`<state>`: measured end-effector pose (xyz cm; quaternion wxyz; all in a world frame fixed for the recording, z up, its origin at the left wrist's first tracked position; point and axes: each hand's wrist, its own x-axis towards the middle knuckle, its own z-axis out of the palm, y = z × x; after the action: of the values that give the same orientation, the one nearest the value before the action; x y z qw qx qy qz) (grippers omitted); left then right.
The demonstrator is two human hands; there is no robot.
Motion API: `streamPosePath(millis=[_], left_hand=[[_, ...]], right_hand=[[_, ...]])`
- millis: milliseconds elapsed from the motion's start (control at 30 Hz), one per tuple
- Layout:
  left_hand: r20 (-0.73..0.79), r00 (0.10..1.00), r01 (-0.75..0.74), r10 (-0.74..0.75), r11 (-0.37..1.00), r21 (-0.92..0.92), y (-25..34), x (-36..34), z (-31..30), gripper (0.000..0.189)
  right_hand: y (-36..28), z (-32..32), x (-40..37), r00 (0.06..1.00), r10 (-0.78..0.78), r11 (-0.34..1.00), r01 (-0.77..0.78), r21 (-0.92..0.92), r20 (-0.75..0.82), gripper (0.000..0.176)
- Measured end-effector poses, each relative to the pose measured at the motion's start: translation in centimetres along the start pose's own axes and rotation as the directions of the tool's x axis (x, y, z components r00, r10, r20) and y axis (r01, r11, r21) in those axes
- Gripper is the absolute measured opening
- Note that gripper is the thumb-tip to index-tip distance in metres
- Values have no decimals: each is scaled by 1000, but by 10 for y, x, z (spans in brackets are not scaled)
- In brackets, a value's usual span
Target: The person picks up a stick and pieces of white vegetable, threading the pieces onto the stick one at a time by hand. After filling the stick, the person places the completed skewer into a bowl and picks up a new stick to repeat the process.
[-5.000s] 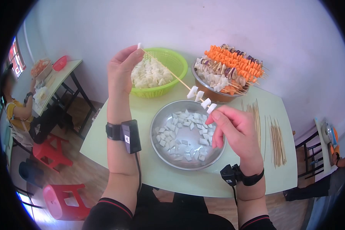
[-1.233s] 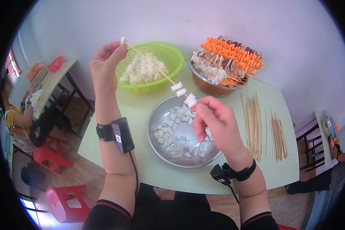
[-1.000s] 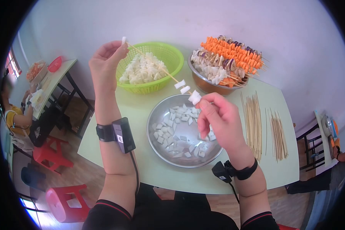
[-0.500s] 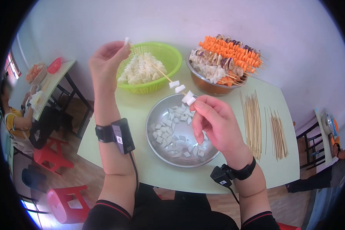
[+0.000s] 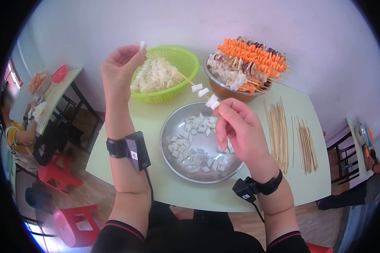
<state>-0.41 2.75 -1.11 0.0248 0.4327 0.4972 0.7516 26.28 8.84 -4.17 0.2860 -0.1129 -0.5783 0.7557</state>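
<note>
My left hand [image 5: 120,69] is raised at the upper left, pinching a small white chunk [image 5: 142,45] at the top end of a bamboo skewer [image 5: 180,76]. The skewer's tip pokes out just past that chunk. Lower down, several white pieces [image 5: 197,87] are threaded with gaps between them. My right hand [image 5: 242,133] grips the skewer's lower end, its fingertips right at the lowest pieces. Below the right hand sits a wide metal basin [image 5: 166,162] with loose white diamond-shaped pieces [image 5: 183,141] in it.
Behind are a green basket [image 5: 193,69] of white chunks and a metal bowl [image 5: 223,89] heaped with orange, white and purple-edged skewers. Bare bamboo skewers [image 5: 278,137] lie at the right. Red stools [image 5: 67,227] and another person [image 5: 25,135] are at the left.
The skewer tip now shows through the white chunk in my left hand; before, it did not. Both hands have shifted slightly right, the right one also a little upward.
</note>
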Motion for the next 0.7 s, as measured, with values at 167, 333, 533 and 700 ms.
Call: streamPosePath(millis=[167, 333, 533, 700], left_hand=[[21, 1000, 5, -5, 1000, 4, -3, -2, 5, 21], [25, 999, 40, -41, 999, 25, 1, -7, 22, 20], [59, 997, 51, -52, 998, 28, 4, -8, 25, 20], [201, 977, 61, -67, 997, 40, 4, -22, 53, 19]], right_hand=[[0, 8, -4, 979, -169, 961, 139, -239, -111, 13], [8, 11, -5, 976, -215, 855, 176, -488, -24, 12], [6, 9, -3, 965, -245, 893, 190, -409, -88, 13], [10, 10, -2, 966, -246, 883, 186, -432, -86, 13]])
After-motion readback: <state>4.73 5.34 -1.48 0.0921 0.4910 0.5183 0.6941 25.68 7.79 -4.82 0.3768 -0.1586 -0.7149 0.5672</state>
